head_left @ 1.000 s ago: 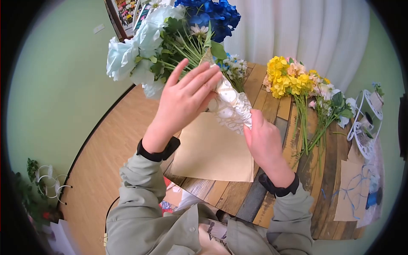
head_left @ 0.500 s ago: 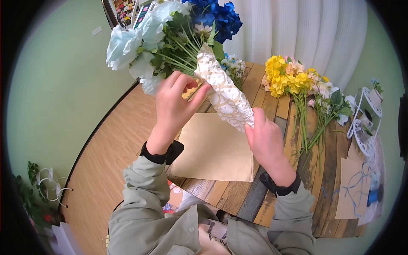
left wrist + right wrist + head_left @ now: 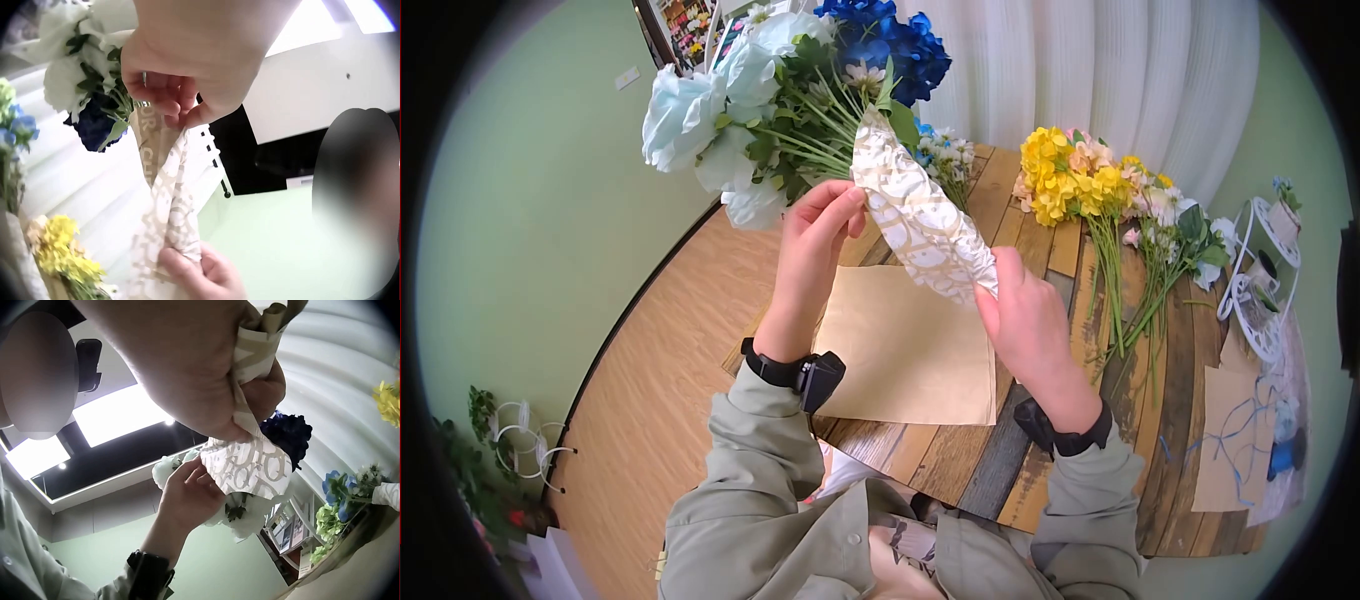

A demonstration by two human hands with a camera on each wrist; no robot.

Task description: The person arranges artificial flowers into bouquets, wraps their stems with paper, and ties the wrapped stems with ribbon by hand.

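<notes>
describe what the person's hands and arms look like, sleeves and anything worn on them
The left hand and right hand are bare, without gloves. The left sleeve and right sleeve are grey-green, loose and wrinkled. The left wristband and right wristband are black, each with a dark, blocky device attached.

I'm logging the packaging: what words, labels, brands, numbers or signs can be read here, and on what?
"OR": wrap, tan side, left wrist view, cut off.
"CH": same side, lower; rest hidden.
"D", "O", apparently: wrap's patterned side, right wrist view; no whole word certain.
Printed sheets, right wrist view: too small to read.
Numbers: none readable.
</notes>
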